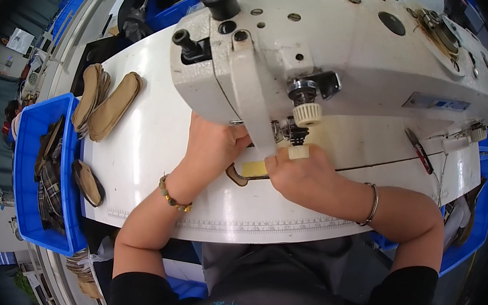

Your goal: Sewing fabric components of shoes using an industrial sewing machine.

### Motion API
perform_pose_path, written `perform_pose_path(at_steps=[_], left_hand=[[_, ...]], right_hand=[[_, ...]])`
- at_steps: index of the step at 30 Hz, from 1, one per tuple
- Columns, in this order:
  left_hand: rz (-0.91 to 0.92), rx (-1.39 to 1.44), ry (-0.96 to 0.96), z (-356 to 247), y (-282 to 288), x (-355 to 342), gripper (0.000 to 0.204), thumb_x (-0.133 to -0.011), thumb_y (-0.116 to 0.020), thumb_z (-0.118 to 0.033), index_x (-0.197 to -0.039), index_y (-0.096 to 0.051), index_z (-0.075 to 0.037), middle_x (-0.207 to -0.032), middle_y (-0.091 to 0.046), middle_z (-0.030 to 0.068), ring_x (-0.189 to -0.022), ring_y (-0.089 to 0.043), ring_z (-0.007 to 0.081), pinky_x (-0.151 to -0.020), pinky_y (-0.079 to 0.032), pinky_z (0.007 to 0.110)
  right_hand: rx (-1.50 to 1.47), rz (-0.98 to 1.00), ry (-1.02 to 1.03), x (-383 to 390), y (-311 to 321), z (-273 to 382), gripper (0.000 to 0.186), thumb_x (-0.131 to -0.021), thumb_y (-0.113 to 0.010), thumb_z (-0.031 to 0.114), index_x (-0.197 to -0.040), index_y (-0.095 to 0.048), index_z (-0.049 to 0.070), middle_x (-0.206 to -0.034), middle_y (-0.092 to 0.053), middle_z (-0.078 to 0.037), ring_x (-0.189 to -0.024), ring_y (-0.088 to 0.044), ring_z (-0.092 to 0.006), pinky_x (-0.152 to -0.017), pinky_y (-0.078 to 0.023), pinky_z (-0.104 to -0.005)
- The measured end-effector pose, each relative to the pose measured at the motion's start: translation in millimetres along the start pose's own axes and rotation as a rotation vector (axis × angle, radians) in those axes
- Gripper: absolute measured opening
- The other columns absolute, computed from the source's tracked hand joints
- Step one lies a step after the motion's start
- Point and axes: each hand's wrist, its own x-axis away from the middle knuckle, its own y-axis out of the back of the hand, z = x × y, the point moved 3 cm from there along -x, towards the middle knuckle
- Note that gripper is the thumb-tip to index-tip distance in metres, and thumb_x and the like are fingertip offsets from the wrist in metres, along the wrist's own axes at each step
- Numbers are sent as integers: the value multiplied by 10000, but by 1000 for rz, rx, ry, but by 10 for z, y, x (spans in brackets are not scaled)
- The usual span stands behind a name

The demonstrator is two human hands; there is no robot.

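A white sewing machine point(353, 56) spans the table, its needle area between my hands and partly hidden by the machine head. Beneath it lies a small tan shoe piece with a dark edge point(237, 177), mostly covered by my hands. My left hand point(211, 145) is closed at the piece's left side, fingertips partly behind the machine head. My right hand point(302, 172) is curled with bent fingers, pressing on the piece's right side. A yellow patch point(254, 169) shows between the hands.
Tan sole-shaped pieces point(114, 106) are stacked on the white tabletop point(154, 141) at left. A dark-and-tan shoe piece point(88, 183) leans by a blue bin point(23, 168) of plaid and dark pieces. Thread snips point(419, 151) lie right; another blue bin point(483, 212) stands beyond.
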Motion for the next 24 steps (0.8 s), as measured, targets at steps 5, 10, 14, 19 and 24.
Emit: perform_pose_path(at_steps=[5, 10, 14, 19, 24], left_hand=[[-37, 89, 53, 38, -23, -6, 207, -622, -850, -144, -776, -732, -70, -719, -662, 72, -660, -623, 275, -605, -482, 385], [-49, 63, 66, 32, 14, -29, 185, -664, -864, -174, -703, -719, -65, -638, -644, 59, -597, -613, 241, -544, -472, 360], [-46, 69, 87, 36, 3, -35, 182, -660, -862, -180, -717, -725, -74, -640, -639, 57, -600, -601, 247, -551, -463, 359], [-81, -28, 57, 135, -67, 29, 185, -665, -861, -196, -762, -745, -89, -675, -655, 48, -633, -613, 231, -587, -471, 357], [-32, -45, 100, 89, -56, 32, 193, -687, -841, -167, -852, -767, -102, -759, -698, 45, -700, -639, 228, -634, -485, 352]], right_hand=[[-27, -33, -8, 23, -28, 5, 104, -618, -660, 108, -605, -573, 52, -527, -557, -81, -473, -603, -202, -435, -466, -338], [-46, -15, 4, -6, -25, 1, 109, -629, -659, 112, -606, -575, 45, -511, -555, -92, -464, -603, -204, -433, -467, -339], [-64, -40, 2, -1, -20, -6, 109, -633, -657, 113, -605, -577, 46, -503, -552, -90, -460, -601, -203, -435, -468, -338], [-63, -46, 10, -19, 2, -5, 106, -634, -657, 112, -606, -585, 41, -499, -550, -85, -465, -603, -196, -432, -464, -334], [5, 72, 37, 1, -21, -12, 203, -668, -629, 97, -832, -633, -23, -653, -633, -84, -449, -571, -148, -424, -411, -311]])
